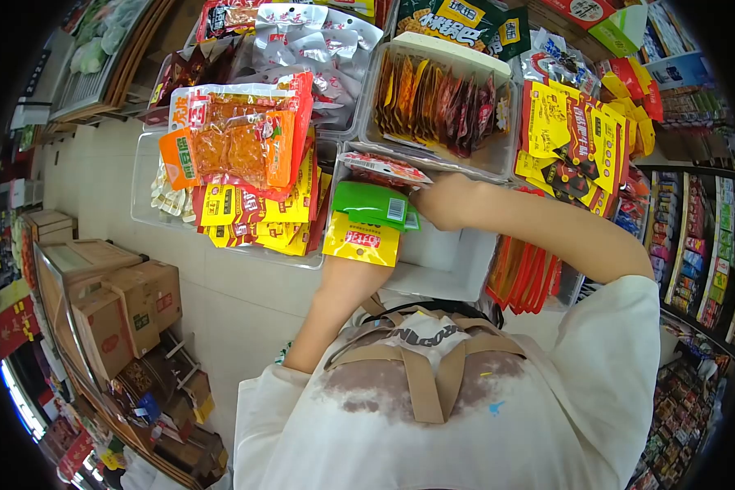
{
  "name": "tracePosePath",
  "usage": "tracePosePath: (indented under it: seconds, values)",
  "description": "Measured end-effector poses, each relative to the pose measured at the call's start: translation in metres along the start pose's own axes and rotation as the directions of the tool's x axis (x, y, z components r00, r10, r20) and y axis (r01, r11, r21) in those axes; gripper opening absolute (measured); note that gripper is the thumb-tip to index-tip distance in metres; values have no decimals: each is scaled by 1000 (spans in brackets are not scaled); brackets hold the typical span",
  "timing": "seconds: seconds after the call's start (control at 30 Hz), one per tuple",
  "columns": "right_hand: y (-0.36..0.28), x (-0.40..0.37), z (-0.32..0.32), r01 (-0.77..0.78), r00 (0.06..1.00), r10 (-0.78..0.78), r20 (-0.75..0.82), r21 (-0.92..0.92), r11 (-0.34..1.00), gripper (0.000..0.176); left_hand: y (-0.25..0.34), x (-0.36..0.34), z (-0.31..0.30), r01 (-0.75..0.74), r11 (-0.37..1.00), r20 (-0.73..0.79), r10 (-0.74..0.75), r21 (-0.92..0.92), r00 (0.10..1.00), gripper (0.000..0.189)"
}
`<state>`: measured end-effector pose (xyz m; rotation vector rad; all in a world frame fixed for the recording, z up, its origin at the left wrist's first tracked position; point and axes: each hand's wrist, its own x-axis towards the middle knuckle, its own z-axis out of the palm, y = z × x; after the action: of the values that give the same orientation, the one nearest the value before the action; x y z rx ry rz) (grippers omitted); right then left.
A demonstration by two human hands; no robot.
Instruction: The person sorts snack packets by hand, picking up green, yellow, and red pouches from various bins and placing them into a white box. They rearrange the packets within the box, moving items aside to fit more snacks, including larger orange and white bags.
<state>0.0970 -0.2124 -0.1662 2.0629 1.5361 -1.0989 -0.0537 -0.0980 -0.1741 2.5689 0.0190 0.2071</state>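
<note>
A light-coloured bin (453, 273) in front of me holds a small row of snack packets at its left side. My left hand (358, 273) reaches in from below and grips the near end of these packets; a yellow packet (363, 242) covers its fingertips. Behind the yellow one leans a green packet (371, 204) with a barcode. At the far end is a red-and-white packet (386, 167), tilted back. My right hand (443, 202) comes from the right with curled fingers closed at the edge of the packets. Part of its fingertips is hidden.
Beyond stands a tub (506, 155) of upright packets. To the left, a clear tub (147, 200) is piled with yellow and orange packets (237, 147). Yellow-and-red packets (572, 139) and red strips (524, 273) lie right. Cardboard boxes (110, 327) stand on the floor at left.
</note>
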Motion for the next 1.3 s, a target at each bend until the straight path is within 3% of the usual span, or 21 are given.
tracePosePath:
  seconds: [0.1,0.2,0.33,0.43,0.5,0.53,0.6,0.63,0.7,0.73,0.8,0.87,0.93,1.0,1.03,1.1,1.17,1.3]
  values:
    - [-2,-8,-14,-35,996,28,85,79,996,35,-1,-1,-1,-14,1000,0,14,13,1000,21]
    - [1,-8,-5,-36,999,37,-10,118,992,34,0,-2,-1,-34,999,7,33,6,999,21]
    - [2,-13,-9,-31,999,28,36,98,995,35,7,-4,-10,21,1000,124,-21,3,992,20]
    - [1,-26,-15,-51,996,34,84,211,976,41,8,-3,-13,26,1000,136,-26,2,990,19]
    - [-6,-40,-14,-22,1000,13,28,370,929,57,9,-3,-17,-9,1000,111,9,5,994,17]
    - [-10,-48,-12,-25,1000,17,26,375,927,57,11,-2,-21,8,1000,150,-11,18,989,20]
    - [-19,-64,-4,54,990,14,-138,478,877,71,12,-1,-27,27,999,188,-33,36,982,22]
    - [-22,-68,1,57,990,12,-139,480,876,71,12,-1,-29,44,999,203,-49,29,978,22]
    - [-25,-73,9,189,892,81,-444,532,825,75,12,-2,-31,62,998,222,-66,23,973,22]
    - [-25,-71,10,191,892,81,-445,533,824,75,12,-2,-32,75,997,227,-79,28,971,21]
    - [-26,-61,12,371,714,18,-700,400,838,68,12,-2,-31,87,996,232,-93,37,968,20]
    - [-31,-41,17,354,698,-19,-716,321,879,67,11,-3,-29,15,1000,165,-18,20,986,16]
    - [-34,-34,8,330,685,-54,-726,244,912,67,12,-6,-31,37,999,198,-42,26,979,17]
    - [-30,-32,-4,281,850,-24,-526,415,865,62,12,-11,-31,64,997,225,-70,35,972,17]
    - [-29,-24,3,287,848,-28,-528,415,863,62,10,-14,-29,52,999,201,-54,13,978,17]
    - [-30,-8,21,225,642,-106,-760,54,973,59,11,-20,-29,49,999,179,-46,-9,983,17]
    - [-37,1,29,200,636,-107,-764,29,979,56,15,-19,-32,103,994,250,-89,-47,964,19]
    - [-38,10,23,102,683,-83,-726,-18,995,49,13,-23,-29,66,997,196,-57,-36,979,19]
